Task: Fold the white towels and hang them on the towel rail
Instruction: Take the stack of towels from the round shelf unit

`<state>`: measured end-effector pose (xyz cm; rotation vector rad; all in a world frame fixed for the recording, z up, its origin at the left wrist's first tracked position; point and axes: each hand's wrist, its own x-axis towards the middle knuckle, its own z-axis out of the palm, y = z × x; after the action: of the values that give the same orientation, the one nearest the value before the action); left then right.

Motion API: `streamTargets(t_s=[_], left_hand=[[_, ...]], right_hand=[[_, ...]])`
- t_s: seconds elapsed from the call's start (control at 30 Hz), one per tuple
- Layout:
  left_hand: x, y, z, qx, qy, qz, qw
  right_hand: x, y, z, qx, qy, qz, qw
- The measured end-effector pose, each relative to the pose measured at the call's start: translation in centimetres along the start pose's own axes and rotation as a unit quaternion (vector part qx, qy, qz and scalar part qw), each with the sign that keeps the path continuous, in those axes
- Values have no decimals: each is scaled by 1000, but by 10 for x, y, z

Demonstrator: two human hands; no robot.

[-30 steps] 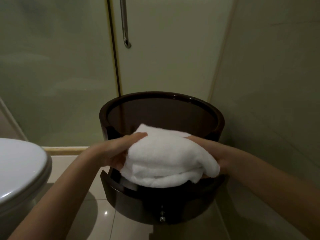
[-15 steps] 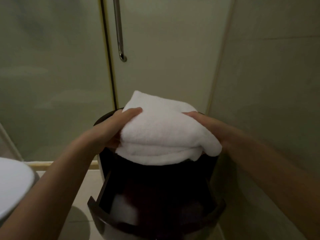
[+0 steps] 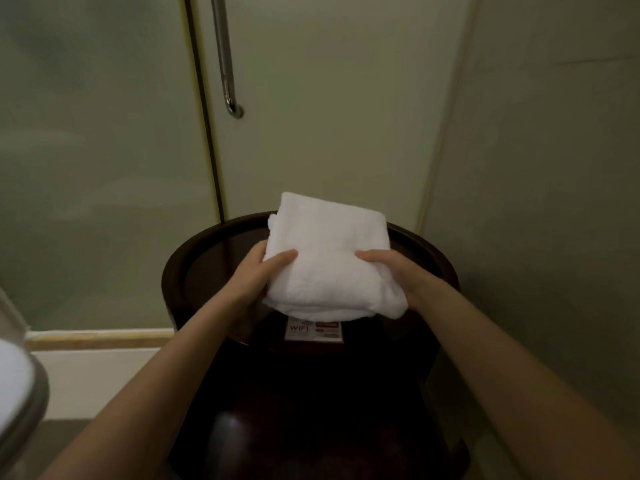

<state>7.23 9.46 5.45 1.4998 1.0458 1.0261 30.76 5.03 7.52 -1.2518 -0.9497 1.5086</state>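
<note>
A folded white towel (image 3: 329, 258) is held between both hands just above the top of a round dark wooden stand (image 3: 194, 268). My left hand (image 3: 256, 275) grips its left edge, thumb on top and fingers underneath. My right hand (image 3: 391, 271) grips the right edge the same way. The towel's far end lies over the stand's top; its near end hangs past the front rim. No towel rail shows in this view.
A small WIFI card (image 3: 313, 329) lies on the stand under the towel. Behind is a glass shower door with a vertical metal handle (image 3: 225, 64). A white toilet lid (image 3: 17, 393) sits at the lower left. A tiled wall closes the right side.
Both hands lifted the towel out of the stand's open drawer and carried it up and forward over the stand's top. The view rose with it.
</note>
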Motion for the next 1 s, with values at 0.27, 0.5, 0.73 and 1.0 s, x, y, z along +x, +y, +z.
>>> streamTargets(t_s=[0.27,0.5,0.73,1.0], left_hand=[[13,-21,2,-6,23,-82,996],[6,-18,5,14,28,-85,996],[-22,-25,-8,131,41,10,991],[-74,-52,-36,434,-2,127,892]], right_hand=[[32,17,-8,-33,41,13,998],[31,19,-11,-118,98,39,987],[9,17,-5,-211,185,10,960],[-73,49,30,-375,300,-122,869]])
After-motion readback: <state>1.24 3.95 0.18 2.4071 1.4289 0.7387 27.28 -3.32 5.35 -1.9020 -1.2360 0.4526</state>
